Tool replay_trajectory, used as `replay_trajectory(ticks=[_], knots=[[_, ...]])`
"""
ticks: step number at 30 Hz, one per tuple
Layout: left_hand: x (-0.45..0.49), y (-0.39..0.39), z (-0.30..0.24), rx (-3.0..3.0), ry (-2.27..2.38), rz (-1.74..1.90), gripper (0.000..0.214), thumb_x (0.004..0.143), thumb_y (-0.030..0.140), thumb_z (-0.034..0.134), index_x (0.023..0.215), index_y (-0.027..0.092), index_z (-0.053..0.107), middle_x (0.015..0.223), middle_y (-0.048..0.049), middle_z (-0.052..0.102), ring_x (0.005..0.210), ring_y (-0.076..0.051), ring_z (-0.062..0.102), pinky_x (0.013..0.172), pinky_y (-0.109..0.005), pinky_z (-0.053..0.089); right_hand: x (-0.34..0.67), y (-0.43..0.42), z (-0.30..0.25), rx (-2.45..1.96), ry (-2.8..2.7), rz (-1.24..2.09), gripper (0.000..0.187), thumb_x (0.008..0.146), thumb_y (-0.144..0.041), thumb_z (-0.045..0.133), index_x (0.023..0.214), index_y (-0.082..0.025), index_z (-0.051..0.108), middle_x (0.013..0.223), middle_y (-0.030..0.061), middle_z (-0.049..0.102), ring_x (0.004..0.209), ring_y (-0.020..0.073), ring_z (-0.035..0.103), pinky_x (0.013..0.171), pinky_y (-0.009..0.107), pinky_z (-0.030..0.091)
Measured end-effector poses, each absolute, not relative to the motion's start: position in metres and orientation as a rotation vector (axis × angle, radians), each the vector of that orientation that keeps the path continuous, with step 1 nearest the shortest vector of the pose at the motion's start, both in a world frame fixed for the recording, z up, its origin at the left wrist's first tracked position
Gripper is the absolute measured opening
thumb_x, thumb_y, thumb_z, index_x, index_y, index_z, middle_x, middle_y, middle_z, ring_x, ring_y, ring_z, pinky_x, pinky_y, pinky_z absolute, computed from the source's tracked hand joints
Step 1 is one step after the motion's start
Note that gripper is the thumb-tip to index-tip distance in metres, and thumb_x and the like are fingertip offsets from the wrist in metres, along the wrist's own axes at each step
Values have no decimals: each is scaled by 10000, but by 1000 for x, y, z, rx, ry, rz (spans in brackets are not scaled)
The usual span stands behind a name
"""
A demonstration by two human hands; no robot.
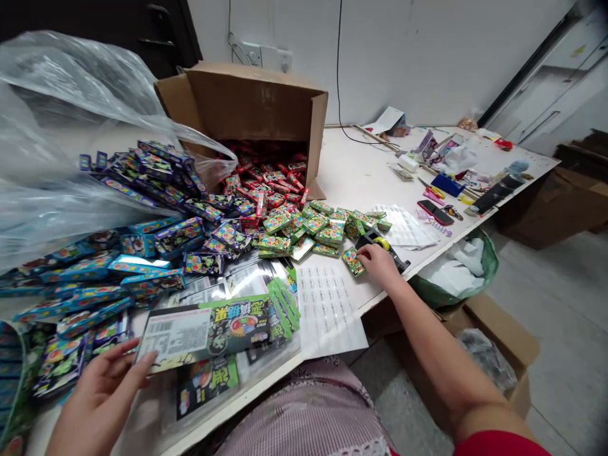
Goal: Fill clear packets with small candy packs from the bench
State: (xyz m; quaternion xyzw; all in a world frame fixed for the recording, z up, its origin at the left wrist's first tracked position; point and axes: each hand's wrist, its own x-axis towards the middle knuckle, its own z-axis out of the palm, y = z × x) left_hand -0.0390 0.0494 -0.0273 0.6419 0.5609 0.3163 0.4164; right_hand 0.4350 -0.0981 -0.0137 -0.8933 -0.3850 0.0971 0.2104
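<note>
My left hand (102, 396) pinches the near left corner of a flat printed candy bag (237, 326), between thumb and fingers. The bag is green and black, with a pale label panel on its left part. Beneath it lies a stack of similar flat bags (209, 386). At the table's front edge, my right hand (380, 265) has its fingers closed on a small green candy box (352, 261). Just behind that hand sits a black and yellow tape dispenser (375, 239), partly covered by it. More green boxes (316, 225) are heaped to its left.
Red boxes (275, 183) spill from a tipped cardboard carton (254, 104). Purple boxes (156, 168) lie by a clear plastic bag (71, 95), blue ones (95, 285) nearer me. A sticker sheet (327, 304) overhangs the edge. A phone (436, 212) lies right; an open carton (503, 329) stands below.
</note>
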Motion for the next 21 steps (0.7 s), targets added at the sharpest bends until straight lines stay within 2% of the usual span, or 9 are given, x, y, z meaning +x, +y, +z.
replay_trajectory(ticks=[4, 7, 9, 11, 13, 18, 21], knots=[[-38, 49, -16, 1661, 1516, 747, 355, 709, 547, 693, 969, 341, 567, 783, 62, 640, 754, -217, 631, 611, -336, 538, 428, -99, -1, -2260, -1060, 386, 302, 817, -303, 568, 1053, -134, 651, 958, 82, 685, 783, 159, 625, 746, 300, 493], [-30, 44, -3, 1979, 1631, 792, 426, 698, 566, 676, 987, 271, 573, 889, -20, 612, 829, -273, 597, 662, -389, 508, 402, -92, 18, -1954, -1111, 675, 338, 798, -377, 587, 1024, -141, 673, 866, 50, 694, 684, 134, 603, 662, 283, 493], [-15, 34, 10, 2042, 1533, 879, 435, 733, 544, 658, 1049, 257, 575, 982, -45, 606, 886, -266, 581, 736, -396, 499, 375, -82, 30, -1709, -1172, 907, 337, 778, -389, 616, 997, -144, 691, 835, 40, 686, 664, 122, 581, 641, 271, 475], [8, 21, 23, 1850, 1217, 843, 414, 775, 515, 634, 1071, 231, 574, 945, -47, 633, 853, -221, 613, 746, -351, 505, 345, -70, 39, -1549, -1262, 1073, 307, 772, -373, 634, 974, -152, 704, 822, 32, 677, 662, 111, 562, 623, 256, 452], [32, 11, 31, 1639, 936, 646, 415, 770, 478, 660, 1063, 196, 574, 890, -56, 660, 802, -195, 633, 708, -316, 511, 318, -57, 44, -1469, -1340, 1188, 272, 780, -349, 629, 958, -159, 708, 786, 19, 663, 639, 102, 540, 593, 244, 429], [58, 0, 29, 1274, 810, 600, 360, 776, 414, 673, 1017, 168, 570, 714, -14, 622, 597, -122, 570, 557, -253, 453, 274, -37, 43, -1390, -1387, 1350, 230, 771, -308, 627, 932, -154, 688, 743, -2, 639, 593, 88, 514, 574, 238, 416], [53, -2, 23, 1167, 796, 616, 369, 732, 361, 727, 997, 170, 556, 693, 10, 604, 565, -103, 559, 528, -230, 432, 262, -32, 37, -1370, -1374, 1360, 218, 767, -297, 632, 926, -151, 663, 778, 2, 643, 604, 88, 523, 586, 241, 433]])
